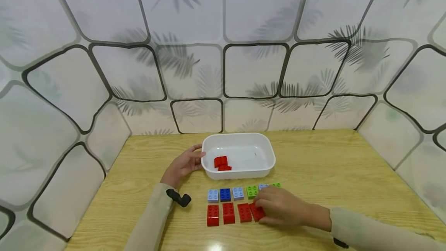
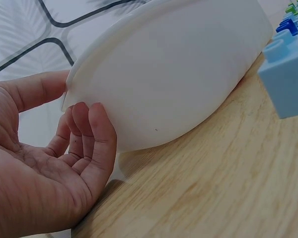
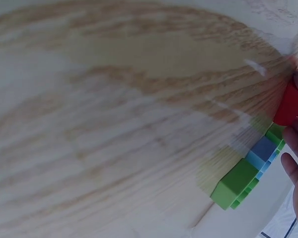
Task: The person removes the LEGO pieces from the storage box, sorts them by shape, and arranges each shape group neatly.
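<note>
A white plastic tub (image 1: 240,174) stands on the table, and my left hand (image 1: 182,167) grips its left end. In the left wrist view the thumb is at the rim of the tub (image 2: 174,74), with curled fingers against the outer wall. Red toy bricks (image 1: 220,161) lie inside it on the left. My right hand (image 1: 283,206) holds a red toy brick (image 1: 257,213) at the right end of the front row, slightly tilted. The right wrist view shows that red brick (image 3: 288,101) between thumb and fingers.
Beside the held brick, three red bricks (image 1: 228,213) form the front row. Behind them runs a row of light blue (image 1: 213,195), dark blue (image 1: 225,194) and green bricks (image 1: 252,192), partly covered by my right hand. Patterned cloth walls (image 1: 254,73) surround the wooden table (image 1: 324,165).
</note>
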A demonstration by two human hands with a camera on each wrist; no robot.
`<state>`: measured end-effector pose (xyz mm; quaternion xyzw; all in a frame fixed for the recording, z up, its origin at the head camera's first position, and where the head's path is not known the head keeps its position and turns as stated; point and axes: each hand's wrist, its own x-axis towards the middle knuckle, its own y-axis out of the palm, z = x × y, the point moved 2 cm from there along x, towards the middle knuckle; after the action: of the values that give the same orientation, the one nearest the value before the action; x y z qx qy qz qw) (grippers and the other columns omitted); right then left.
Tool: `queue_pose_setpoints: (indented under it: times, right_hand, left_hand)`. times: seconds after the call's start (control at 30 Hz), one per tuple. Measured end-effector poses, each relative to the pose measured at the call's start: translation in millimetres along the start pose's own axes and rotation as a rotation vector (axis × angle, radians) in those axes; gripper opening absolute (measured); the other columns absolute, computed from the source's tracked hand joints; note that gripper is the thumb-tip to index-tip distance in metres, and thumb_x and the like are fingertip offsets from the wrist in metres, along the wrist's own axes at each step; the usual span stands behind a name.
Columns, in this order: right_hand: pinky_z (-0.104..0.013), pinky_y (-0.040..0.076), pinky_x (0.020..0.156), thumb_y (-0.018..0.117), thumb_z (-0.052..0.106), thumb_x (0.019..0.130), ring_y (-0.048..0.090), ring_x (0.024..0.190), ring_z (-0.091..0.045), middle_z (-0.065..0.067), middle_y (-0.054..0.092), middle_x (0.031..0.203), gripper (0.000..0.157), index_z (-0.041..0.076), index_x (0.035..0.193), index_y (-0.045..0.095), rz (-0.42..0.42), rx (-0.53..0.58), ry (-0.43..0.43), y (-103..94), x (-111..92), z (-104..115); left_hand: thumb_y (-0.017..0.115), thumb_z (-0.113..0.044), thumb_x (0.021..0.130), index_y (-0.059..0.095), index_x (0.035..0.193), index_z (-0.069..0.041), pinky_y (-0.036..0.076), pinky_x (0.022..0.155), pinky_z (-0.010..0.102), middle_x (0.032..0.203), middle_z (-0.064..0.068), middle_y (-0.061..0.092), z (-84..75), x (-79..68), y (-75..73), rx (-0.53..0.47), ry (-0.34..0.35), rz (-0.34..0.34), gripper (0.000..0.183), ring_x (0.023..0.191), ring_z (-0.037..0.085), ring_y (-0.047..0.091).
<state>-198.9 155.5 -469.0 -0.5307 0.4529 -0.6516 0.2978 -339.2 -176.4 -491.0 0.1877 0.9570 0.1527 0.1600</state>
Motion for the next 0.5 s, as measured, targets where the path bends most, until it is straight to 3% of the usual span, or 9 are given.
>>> queue_pose_setpoints:
  times: [0.5]
  right_hand:
    - [-0.028,0.054,0.088,0.076,0.039,0.092,0.061,0.096,-0.007,0.007,0.065,0.104,0.027,0.016,0.103,0.066,0.032,-0.034,0.016,3.1,4.0,1.6]
  left_hand:
    - [0.054,-0.005,0.103,0.031,0.152,-0.005,0.057,0.078,0.029,0.109,0.001,0.069,0.5,1.2,-0.2,-0.002,-0.005,-0.018,0.055,0.091,0.012,0.068]
